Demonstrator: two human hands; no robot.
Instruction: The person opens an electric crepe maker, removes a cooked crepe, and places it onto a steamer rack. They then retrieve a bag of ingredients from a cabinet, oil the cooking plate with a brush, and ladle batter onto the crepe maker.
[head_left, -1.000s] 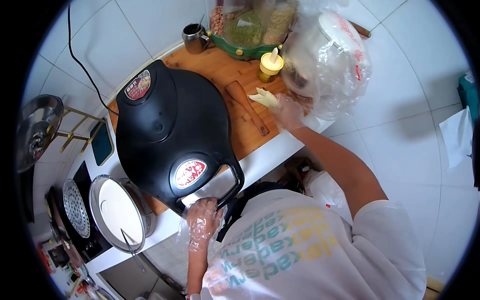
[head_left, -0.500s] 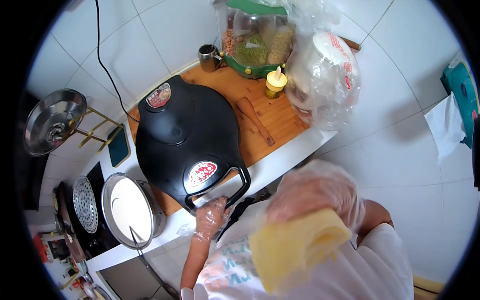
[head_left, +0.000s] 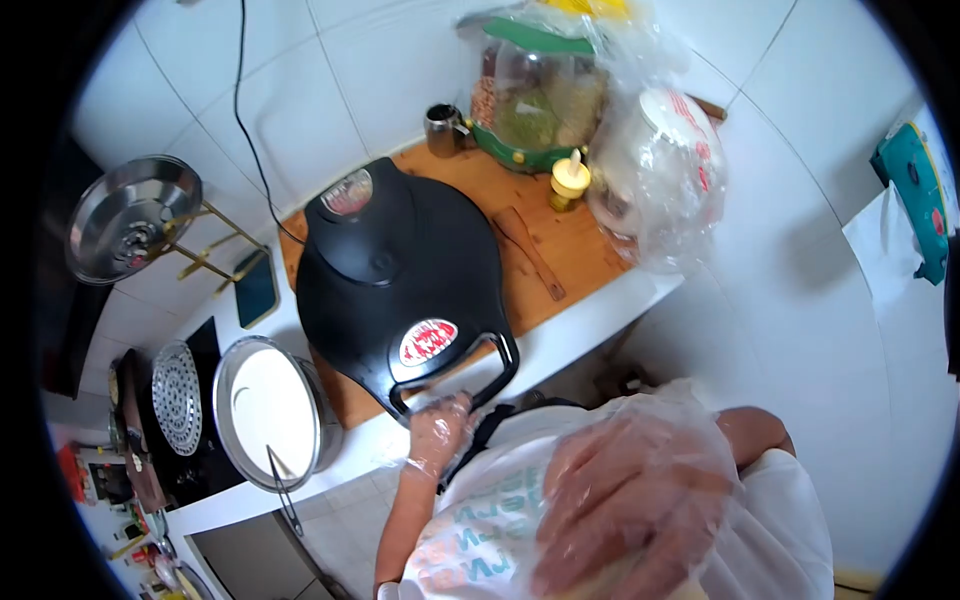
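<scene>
My left hand [head_left: 437,432], in a clear plastic glove, has its fingers round the front handle of the round black cooking appliance [head_left: 400,260], whose lid is down. Close to the camera at the bottom right, my right hand [head_left: 635,490], also gloved and slightly blurred, is raised in front of the white shirt with its fingers curled. A pale yellow edge of a thin, soft sheet, like flatbread, shows under those fingers at the bottom of the frame; the rest of it is hidden.
A pot of white batter [head_left: 268,410] with tongs stands left of the appliance. On the wooden board [head_left: 530,310] are a wooden spatula [head_left: 530,255], a yellow-topped oil jar [head_left: 569,183], a metal cup [head_left: 444,130], a grain container [head_left: 535,100] and a plastic-wrapped item [head_left: 660,180].
My right hand has come from beside the wrapped item to close before the camera, carrying the yellow sheet, now mostly out of sight. My left hand stays on the handle. The view has shifted.
</scene>
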